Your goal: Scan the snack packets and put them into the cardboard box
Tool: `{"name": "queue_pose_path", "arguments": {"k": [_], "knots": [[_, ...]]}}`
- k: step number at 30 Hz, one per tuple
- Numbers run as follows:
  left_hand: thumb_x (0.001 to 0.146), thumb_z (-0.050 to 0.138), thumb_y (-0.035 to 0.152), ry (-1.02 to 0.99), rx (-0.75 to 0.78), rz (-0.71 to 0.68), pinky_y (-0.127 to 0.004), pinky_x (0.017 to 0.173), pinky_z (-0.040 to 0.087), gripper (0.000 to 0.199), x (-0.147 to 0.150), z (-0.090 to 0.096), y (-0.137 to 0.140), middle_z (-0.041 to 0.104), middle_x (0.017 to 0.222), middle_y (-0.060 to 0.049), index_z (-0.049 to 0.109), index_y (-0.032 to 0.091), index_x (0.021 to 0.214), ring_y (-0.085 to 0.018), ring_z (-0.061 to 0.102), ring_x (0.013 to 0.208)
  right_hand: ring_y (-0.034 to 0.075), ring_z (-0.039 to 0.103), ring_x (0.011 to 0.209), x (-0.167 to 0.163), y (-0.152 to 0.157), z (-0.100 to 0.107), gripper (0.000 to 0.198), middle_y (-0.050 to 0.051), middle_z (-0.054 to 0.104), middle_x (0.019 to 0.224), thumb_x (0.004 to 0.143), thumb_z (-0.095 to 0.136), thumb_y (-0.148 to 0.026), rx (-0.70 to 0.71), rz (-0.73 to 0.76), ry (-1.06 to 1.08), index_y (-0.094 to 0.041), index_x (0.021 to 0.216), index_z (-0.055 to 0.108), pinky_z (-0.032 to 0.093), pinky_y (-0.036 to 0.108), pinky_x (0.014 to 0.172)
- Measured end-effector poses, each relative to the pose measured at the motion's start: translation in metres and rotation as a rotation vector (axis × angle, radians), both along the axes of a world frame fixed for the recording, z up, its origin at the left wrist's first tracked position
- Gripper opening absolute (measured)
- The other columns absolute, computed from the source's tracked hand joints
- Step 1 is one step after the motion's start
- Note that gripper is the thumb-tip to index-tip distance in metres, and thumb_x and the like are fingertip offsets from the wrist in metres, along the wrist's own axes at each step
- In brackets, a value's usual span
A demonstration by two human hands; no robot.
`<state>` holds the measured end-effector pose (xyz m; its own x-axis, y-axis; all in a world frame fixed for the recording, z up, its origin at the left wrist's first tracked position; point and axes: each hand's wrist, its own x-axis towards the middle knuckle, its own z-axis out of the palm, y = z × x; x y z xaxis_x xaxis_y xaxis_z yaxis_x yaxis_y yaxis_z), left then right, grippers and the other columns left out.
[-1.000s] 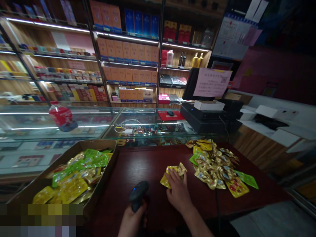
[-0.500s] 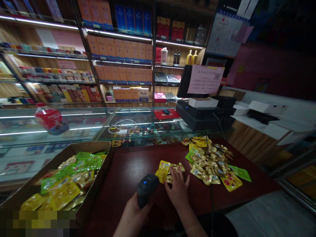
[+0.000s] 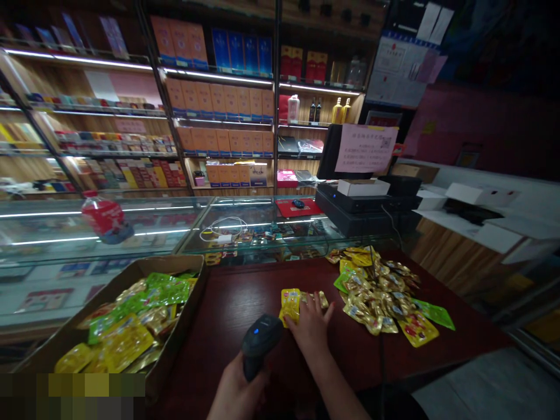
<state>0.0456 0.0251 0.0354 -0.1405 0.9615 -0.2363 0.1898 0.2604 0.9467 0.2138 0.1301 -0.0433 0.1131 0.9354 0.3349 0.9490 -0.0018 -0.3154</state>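
Note:
My left hand (image 3: pixel 238 388) is wrapped round the handle of a black barcode scanner (image 3: pixel 261 344), whose blue light glows on top. The scanner's head points toward a yellow packet (image 3: pixel 290 303) lying on the dark red table. My right hand (image 3: pixel 311 332) rests on that packet and on a gold packet (image 3: pixel 322 300) beside it, fingers spread, thumb side over the yellow packet's lower edge. Its fingertips partly cover the gold packet. To the right of this hand lies a heap of gold, yellow and green packets (image 3: pixel 380 291).
At the left stands an open cardboard box (image 3: pixel 199 283) holding similar packets. Behind the table is a glass counter (image 3: pixel 245 207) with a white cable (image 3: pixel 224 228) and a red-labelled bottle (image 3: pixel 105 217). A monitor (image 3: pixel 329 151) stands at the back right. A dark cable crosses the table's right part.
The view has shifted, so the scene sits slightly lower and to the right. My right hand's fingers are spread wider over the packets, and the yellow packet has turned straighter. The scanner stays in my left hand.

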Motion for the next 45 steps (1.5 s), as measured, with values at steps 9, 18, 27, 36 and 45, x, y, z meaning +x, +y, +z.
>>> {"name": "queue_pose_path", "arguments": {"k": [9,18,27,36,45], "knots": [[0.069,0.068,0.032,-0.043,-0.004,-0.041,-0.022,0.041,0.039,0.017,-0.007,0.014,-0.002,0.056,0.045,0.005,0.056,0.020,0.071,-0.013,0.053,0.040,0.034,0.044,0.137,0.009,-0.005,-0.030,0.014,0.012,0.058,0.141,0.086,0.064,-0.037,0.111,0.050,0.204,-0.023,0.087,0.064,0.016,0.073,0.109],[0.069,0.069,0.039,-0.104,-0.062,0.024,-0.021,0.036,0.037,0.024,-0.005,-0.012,0.011,0.056,0.044,0.006,0.054,0.020,0.072,-0.012,0.050,0.035,0.035,0.046,0.136,0.013,-0.007,-0.022,0.023,0.014,0.063,0.134,0.091,0.056,-0.043,0.242,0.075,0.278,-0.022,0.094,0.065,0.010,0.070,0.112],[0.060,0.079,0.056,-0.354,-0.085,0.287,-0.021,0.034,0.036,0.047,-0.015,-0.069,-0.006,0.057,0.046,0.006,0.054,0.020,0.078,-0.012,0.050,0.033,0.026,0.070,0.082,-0.056,0.004,0.031,0.039,0.006,0.074,0.093,0.084,0.061,-0.055,-0.100,0.314,1.057,-0.023,0.105,0.060,0.054,0.036,0.073],[0.062,0.077,0.056,-0.286,-0.003,0.295,-0.023,0.034,0.036,0.045,-0.017,-0.074,-0.008,0.055,0.043,0.006,0.053,0.020,0.073,-0.013,0.049,0.031,0.022,0.069,0.105,-0.184,0.039,0.094,0.055,0.010,0.070,0.121,0.085,0.066,-0.048,-0.306,0.765,1.061,-0.020,0.130,0.052,0.054,0.037,0.090],[0.053,0.080,0.067,-0.340,-0.032,0.251,-0.023,0.033,0.038,0.061,-0.015,-0.076,-0.006,0.058,0.045,0.005,0.055,0.018,0.081,-0.014,0.052,0.033,0.042,0.053,0.128,0.030,0.056,0.033,0.054,0.032,0.057,0.134,0.082,0.063,-0.025,-0.122,-0.116,0.373,-0.005,0.132,0.058,0.038,0.055,0.103]]}}
